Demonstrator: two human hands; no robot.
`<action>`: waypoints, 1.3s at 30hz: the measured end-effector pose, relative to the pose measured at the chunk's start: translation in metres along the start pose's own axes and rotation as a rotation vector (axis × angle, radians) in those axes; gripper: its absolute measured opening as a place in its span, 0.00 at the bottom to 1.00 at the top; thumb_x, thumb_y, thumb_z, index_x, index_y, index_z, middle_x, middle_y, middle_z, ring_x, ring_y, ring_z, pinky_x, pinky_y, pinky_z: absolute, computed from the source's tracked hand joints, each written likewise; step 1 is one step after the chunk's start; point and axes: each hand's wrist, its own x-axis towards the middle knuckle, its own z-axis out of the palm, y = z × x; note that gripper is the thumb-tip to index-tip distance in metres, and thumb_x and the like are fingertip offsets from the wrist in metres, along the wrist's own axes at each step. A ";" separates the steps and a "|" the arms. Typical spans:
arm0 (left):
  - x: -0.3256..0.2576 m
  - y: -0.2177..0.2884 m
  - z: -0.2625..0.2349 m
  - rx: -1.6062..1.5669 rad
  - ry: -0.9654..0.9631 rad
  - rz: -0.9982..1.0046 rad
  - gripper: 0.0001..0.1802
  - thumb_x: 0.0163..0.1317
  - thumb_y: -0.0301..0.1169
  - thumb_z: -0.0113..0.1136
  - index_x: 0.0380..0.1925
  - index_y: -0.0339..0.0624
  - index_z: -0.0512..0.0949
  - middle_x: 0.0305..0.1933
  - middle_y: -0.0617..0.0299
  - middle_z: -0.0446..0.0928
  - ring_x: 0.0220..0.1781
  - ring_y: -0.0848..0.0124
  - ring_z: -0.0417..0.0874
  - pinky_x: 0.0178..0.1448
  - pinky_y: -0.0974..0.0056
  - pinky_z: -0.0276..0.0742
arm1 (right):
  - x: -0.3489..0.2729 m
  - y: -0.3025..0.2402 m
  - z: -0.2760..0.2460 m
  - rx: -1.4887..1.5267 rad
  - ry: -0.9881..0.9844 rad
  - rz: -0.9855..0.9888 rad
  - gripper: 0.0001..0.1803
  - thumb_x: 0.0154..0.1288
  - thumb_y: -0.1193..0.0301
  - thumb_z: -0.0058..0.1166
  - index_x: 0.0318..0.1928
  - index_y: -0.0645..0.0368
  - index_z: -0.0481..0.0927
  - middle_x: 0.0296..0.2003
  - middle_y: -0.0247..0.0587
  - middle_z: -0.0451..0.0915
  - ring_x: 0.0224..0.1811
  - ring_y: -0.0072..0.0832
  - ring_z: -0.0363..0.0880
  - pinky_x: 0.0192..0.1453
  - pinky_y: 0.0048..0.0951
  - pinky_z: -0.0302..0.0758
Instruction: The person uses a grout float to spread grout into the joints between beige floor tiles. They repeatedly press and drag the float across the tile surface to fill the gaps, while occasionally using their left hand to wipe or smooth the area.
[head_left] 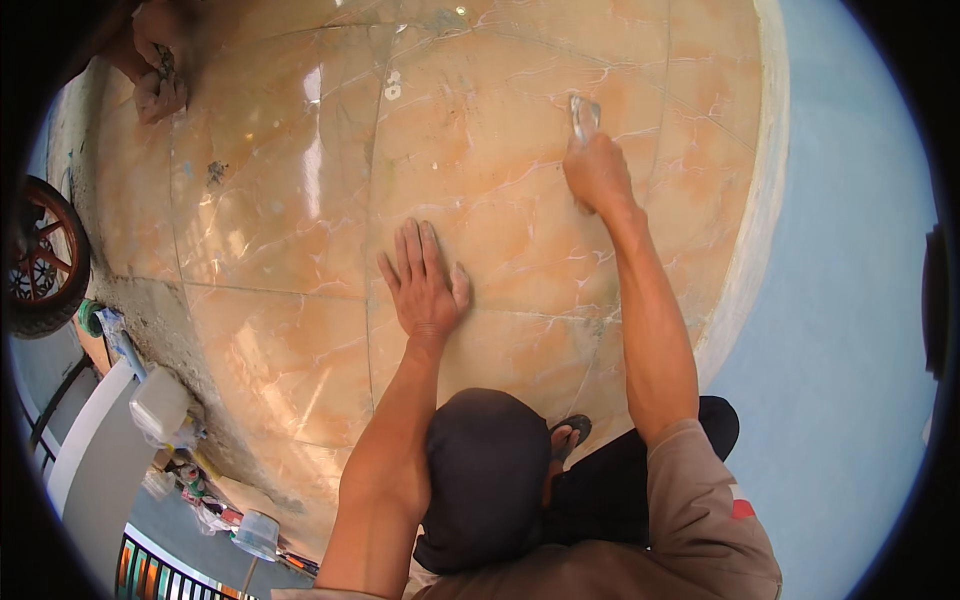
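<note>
My left hand (pixel 424 285) lies flat on the orange-beige tiled floor (pixel 490 240), fingers spread, with nothing held. Ahead and to the right, my right hand (pixel 598 173) is closed around a small silvery hand tool (pixel 584 112). Only the tool's pale, shiny upper part shows beyond my fingers, so I cannot make out its exact kind. It is at the tile surface, close to a thin pale vein. Several small white round pieces (pixel 393 85) lie on the tiles ahead of my left hand.
At the far left, another person's hands (pixel 160 90) work low over the floor. A motorbike wheel (pixel 45 255) stands at the left edge. Below it are a white plastic container (pixel 160 402) and a clear bucket (pixel 257 535). A light blue wall (pixel 840 250) bounds the right.
</note>
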 end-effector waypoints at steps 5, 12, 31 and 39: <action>-0.003 -0.004 0.003 0.000 0.009 -0.004 0.45 0.64 0.44 0.53 0.81 0.41 0.56 0.86 0.53 0.52 0.88 0.56 0.49 0.87 0.37 0.33 | 0.018 -0.011 -0.021 0.072 0.017 0.067 0.30 0.71 0.68 0.46 0.71 0.66 0.70 0.39 0.70 0.86 0.47 0.63 0.87 0.54 0.55 0.82; -0.001 0.001 0.001 -0.018 0.032 0.015 0.45 0.64 0.44 0.53 0.80 0.40 0.57 0.85 0.52 0.54 0.88 0.55 0.49 0.87 0.37 0.33 | 0.034 0.001 -0.036 0.082 -0.003 0.137 0.31 0.71 0.68 0.45 0.73 0.61 0.71 0.48 0.71 0.85 0.51 0.61 0.86 0.58 0.53 0.81; -0.003 -0.002 -0.002 -0.003 0.018 0.014 0.45 0.62 0.41 0.54 0.80 0.38 0.57 0.85 0.47 0.55 0.87 0.51 0.51 0.87 0.36 0.36 | 0.032 -0.008 -0.056 0.044 -0.081 0.157 0.27 0.68 0.71 0.42 0.63 0.66 0.80 0.55 0.65 0.84 0.53 0.57 0.86 0.58 0.48 0.81; -0.001 -0.002 -0.003 -0.009 0.022 0.021 0.45 0.63 0.41 0.54 0.79 0.37 0.57 0.84 0.46 0.55 0.87 0.51 0.51 0.87 0.36 0.36 | 0.025 0.007 -0.043 0.100 -0.062 0.109 0.29 0.66 0.70 0.44 0.66 0.66 0.77 0.53 0.66 0.85 0.52 0.57 0.87 0.55 0.49 0.82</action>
